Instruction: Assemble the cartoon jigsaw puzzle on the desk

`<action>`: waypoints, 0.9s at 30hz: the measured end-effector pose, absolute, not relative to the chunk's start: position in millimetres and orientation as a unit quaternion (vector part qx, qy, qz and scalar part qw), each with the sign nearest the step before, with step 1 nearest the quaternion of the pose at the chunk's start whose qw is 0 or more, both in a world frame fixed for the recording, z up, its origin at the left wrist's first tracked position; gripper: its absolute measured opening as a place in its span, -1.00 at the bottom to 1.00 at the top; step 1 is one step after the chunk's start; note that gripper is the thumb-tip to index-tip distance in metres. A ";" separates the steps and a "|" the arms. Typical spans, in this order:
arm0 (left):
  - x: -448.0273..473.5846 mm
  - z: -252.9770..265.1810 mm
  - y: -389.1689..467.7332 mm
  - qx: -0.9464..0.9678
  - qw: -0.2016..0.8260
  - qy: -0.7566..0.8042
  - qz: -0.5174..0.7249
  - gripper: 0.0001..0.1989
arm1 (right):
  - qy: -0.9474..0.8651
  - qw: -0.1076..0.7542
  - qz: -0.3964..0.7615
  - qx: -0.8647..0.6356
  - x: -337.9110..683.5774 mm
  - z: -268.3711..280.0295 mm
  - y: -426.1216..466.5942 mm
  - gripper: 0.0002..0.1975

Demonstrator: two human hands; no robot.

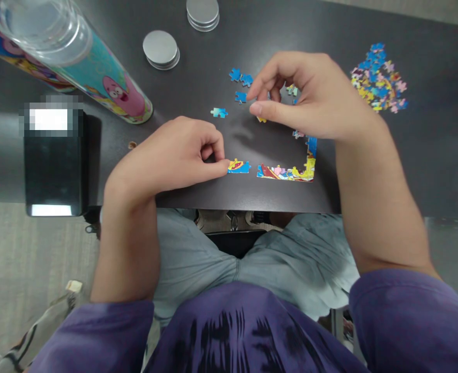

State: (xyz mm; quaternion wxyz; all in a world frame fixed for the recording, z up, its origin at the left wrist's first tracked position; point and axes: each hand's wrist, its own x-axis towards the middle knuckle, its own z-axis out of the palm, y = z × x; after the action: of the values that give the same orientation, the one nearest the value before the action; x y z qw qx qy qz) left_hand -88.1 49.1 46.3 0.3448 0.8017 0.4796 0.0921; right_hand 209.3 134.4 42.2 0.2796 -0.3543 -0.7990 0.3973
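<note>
My left hand [178,153] rests low on the dark table, thumb and index finger closed at the left end of a short joined strip of jigsaw pieces [239,166], yellow, red and blue. A small gap parts that strip from an L-shaped joined corner section [286,173], whose upright side runs up beneath my right hand [302,96]. This hand hovers above the table with curled fingers, a narrow space between thumb and index fingertip, and no piece visible in it. Near its fingertips lie loose blue pieces [240,97] and a partly hidden yellow piece [262,119].
A heap of loose puzzle pieces [380,80] lies at the right. Two clear cartoon-printed tubes, the nearer tube [116,90] showing a pink starfish, stand at left. Silver round lids [161,49] sit at the back, a black device [54,166] at the left edge.
</note>
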 end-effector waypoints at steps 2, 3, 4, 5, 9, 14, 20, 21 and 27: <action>-87.6 46.7 48.5 0.803 0.340 0.481 0.092 -0.74 | -0.799 0.279 0.398 -0.355 209.8 41.1 135.4 -0.77; -87.3 47.0 48.2 0.804 0.337 0.482 0.091 -0.75 | -0.800 0.279 0.398 -0.352 210.0 40.6 135.9 -0.77; -87.0 47.3 47.9 0.805 0.334 0.483 0.089 -0.75 | -0.801 0.279 0.397 -0.349 210.3 40.1 136.5 -0.78; -86.6 47.6 47.6 0.806 0.329 0.484 0.087 -0.74 | -0.803 0.281 0.395 -0.346 210.7 39.7 137.0 -0.77; -83.4 48.7 46.7 0.810 0.317 0.486 0.080 -0.73 | -0.816 0.279 0.373 -0.342 213.8 40.4 136.6 -0.83; -75.2 57.7 45.6 0.806 0.314 0.499 0.054 -0.65 | -0.823 0.295 0.346 -0.340 220.6 47.1 134.7 -0.90; -73.6 63.8 45.7 0.808 0.317 0.497 0.016 -0.66 | -0.854 0.246 0.287 -0.358 239.1 47.5 142.9 -0.86; -74.1 62.1 45.9 0.811 0.311 0.495 0.020 -0.64 | -0.860 0.227 0.286 -0.358 242.6 44.7 145.0 -0.84; -77.2 58.1 46.9 0.814 0.325 0.480 0.037 -0.62 | -0.877 0.199 0.275 -0.340 252.1 26.7 152.7 -0.67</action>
State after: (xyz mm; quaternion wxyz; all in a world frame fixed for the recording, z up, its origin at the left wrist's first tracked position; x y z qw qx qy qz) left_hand -77.2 46.9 58.1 0.3255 0.8136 0.4803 0.0369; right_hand 252.1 152.7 26.7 0.1986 -0.3399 -0.8770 0.2754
